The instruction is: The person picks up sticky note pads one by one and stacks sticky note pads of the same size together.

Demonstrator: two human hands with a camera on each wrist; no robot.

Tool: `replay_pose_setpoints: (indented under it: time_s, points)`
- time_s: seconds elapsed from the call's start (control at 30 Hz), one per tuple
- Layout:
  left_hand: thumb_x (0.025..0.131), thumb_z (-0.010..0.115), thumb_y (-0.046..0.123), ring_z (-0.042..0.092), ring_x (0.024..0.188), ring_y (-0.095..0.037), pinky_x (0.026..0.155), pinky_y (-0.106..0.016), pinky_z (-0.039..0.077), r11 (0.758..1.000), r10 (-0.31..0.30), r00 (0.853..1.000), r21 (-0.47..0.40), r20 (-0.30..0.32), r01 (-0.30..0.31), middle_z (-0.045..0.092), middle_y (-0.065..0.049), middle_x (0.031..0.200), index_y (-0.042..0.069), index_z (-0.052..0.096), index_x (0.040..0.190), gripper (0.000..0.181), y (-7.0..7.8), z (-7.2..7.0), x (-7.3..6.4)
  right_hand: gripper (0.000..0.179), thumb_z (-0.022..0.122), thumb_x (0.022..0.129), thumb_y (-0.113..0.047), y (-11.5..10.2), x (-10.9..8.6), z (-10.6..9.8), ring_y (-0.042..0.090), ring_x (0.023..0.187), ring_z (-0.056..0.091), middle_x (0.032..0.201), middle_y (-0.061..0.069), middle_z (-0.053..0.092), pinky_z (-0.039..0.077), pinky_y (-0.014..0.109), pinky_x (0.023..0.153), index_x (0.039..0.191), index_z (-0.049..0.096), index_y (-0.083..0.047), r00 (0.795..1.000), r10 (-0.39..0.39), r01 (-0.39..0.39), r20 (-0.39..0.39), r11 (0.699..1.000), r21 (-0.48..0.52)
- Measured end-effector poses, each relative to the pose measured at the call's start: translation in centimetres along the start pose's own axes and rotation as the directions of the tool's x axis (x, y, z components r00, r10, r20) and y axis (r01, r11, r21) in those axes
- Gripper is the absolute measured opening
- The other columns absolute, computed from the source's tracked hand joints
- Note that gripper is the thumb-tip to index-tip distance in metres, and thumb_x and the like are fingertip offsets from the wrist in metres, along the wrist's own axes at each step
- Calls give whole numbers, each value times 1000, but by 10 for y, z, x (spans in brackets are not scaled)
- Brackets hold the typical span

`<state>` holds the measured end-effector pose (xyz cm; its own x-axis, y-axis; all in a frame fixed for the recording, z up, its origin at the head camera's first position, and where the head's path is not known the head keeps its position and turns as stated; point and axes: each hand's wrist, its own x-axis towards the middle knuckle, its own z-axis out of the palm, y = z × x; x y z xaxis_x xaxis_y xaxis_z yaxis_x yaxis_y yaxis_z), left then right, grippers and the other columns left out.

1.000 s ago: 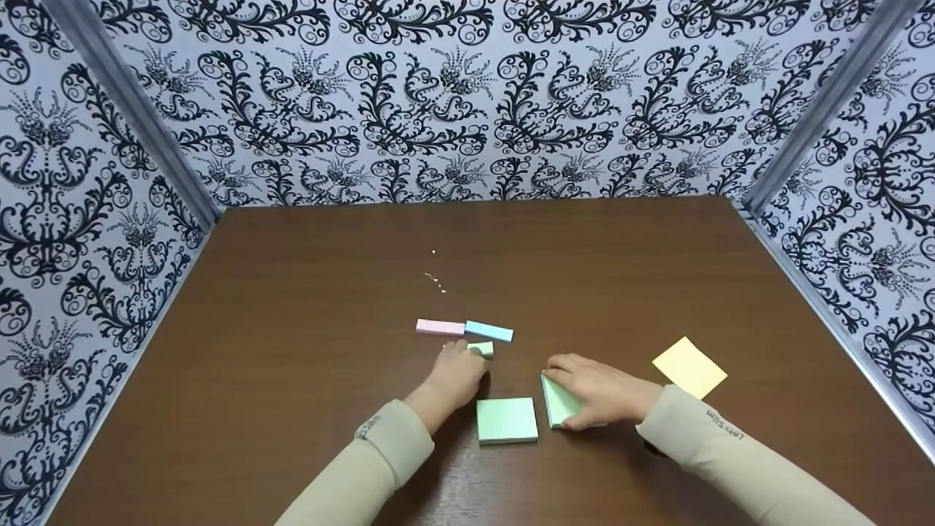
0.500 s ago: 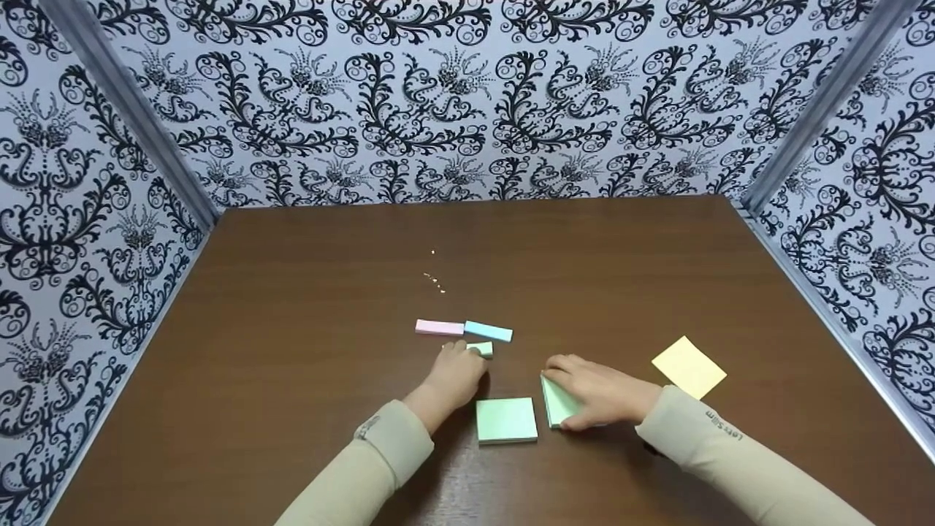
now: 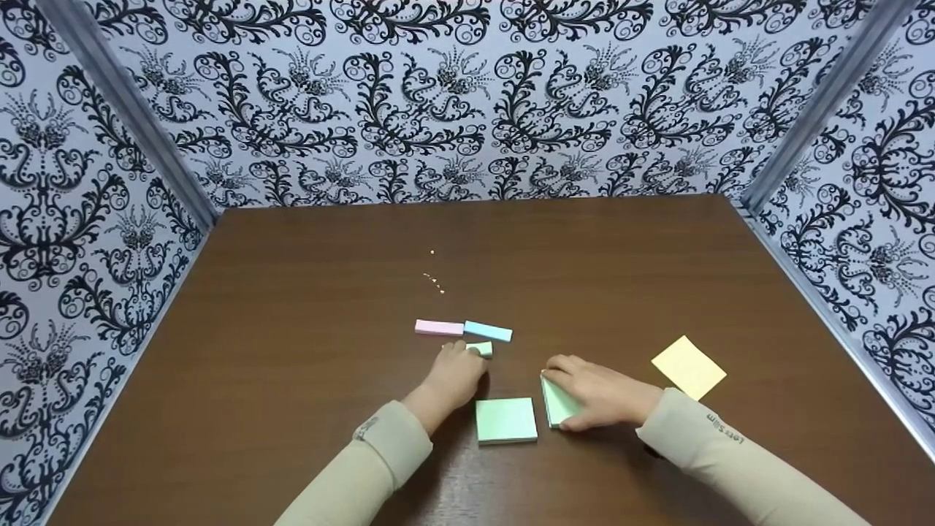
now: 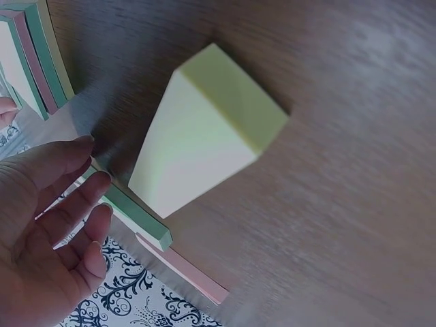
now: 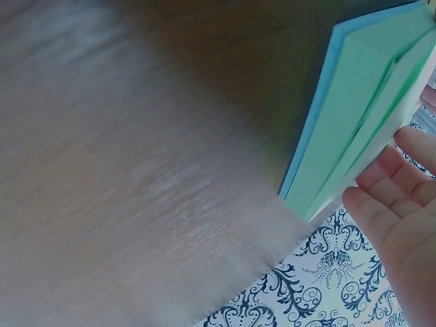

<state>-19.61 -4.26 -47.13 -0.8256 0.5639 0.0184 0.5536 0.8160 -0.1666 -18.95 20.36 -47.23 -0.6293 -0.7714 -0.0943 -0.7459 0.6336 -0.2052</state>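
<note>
In the head view my left hand [image 3: 454, 374] is curled over a narrow green sticky-note strip pad [image 3: 482, 349], covering its left part. The left wrist view shows that strip [image 4: 146, 225] beside the fingertips. My right hand [image 3: 603, 391] grips a green sticky-note stack [image 3: 557, 403] by its edges, thumb at the near side and fingers at the far side. In the right wrist view this stack [image 5: 347, 116] has a blue layer along one face. Between the hands lies a second green sticky-note pad [image 3: 506, 420], apart from both.
Beyond my left hand, a pink strip pad [image 3: 440, 327] and a blue strip pad [image 3: 489, 332] lie end to end. A yellow sticky note [image 3: 689, 367] lies right of my right hand. Small pale specks [image 3: 434, 281] dot the brown table [image 3: 314, 292]. Patterned walls [image 3: 467, 95] enclose it.
</note>
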Motion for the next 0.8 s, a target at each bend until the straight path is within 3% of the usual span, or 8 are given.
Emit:
replay_pose_setpoints:
  time_s: [0.2,0.3,0.4,0.53,0.67,0.8]
  points:
    - [83,59,14,54,78,-20,72,-32,44,1000,23,999,15,-23,-23,64,-1,82,17,71,85,13,-4,0,-2,72,66,76,-36,-1,-1,0,27,122,39,134,13,40,38,40,96,131,43,3,999,16,-17,41,1000,9]
    - [81,62,15,55,76,-20,68,-32,43,998,33,995,-49,-95,-38,65,0,80,18,72,84,11,-11,1,-4,72,65,77,-36,-1,-1,0,28,126,37,138,14,38,36,41,98,133,41,4,998,18,-20,57,1000,20]
    - [79,66,16,57,72,-21,68,-33,43,990,43,975,-121,-216,-70,65,0,75,14,71,79,5,-23,1,-6,73,65,77,-36,0,-1,2,28,127,35,140,14,36,36,41,98,133,40,3,999,9,-10,44,1000,28]
    - [76,72,19,61,72,-21,70,-35,45,984,23,954,-164,-298,-75,67,-1,75,10,70,78,9,-41,-3,-16,77,65,78,-43,2,-2,1,29,129,32,143,15,32,35,43,99,135,39,2,1000,-6,6,17,1000,29]
    - [73,73,19,60,71,-22,64,-38,45,977,-10,943,-203,-334,-61,67,-2,74,10,69,78,11,-56,-2,-32,80,60,80,-53,4,-2,-3,31,131,30,144,15,30,34,45,99,136,38,0,1000,10,-10,0,998,60]
    - [73,72,15,59,69,-23,62,-40,45,965,-75,950,-262,-304,-7,65,-3,72,9,68,77,8,-64,1,-50,76,58,82,-52,6,-4,-8,33,131,29,145,14,30,31,49,100,136,39,-2,999,50,-48,-10,994,101]
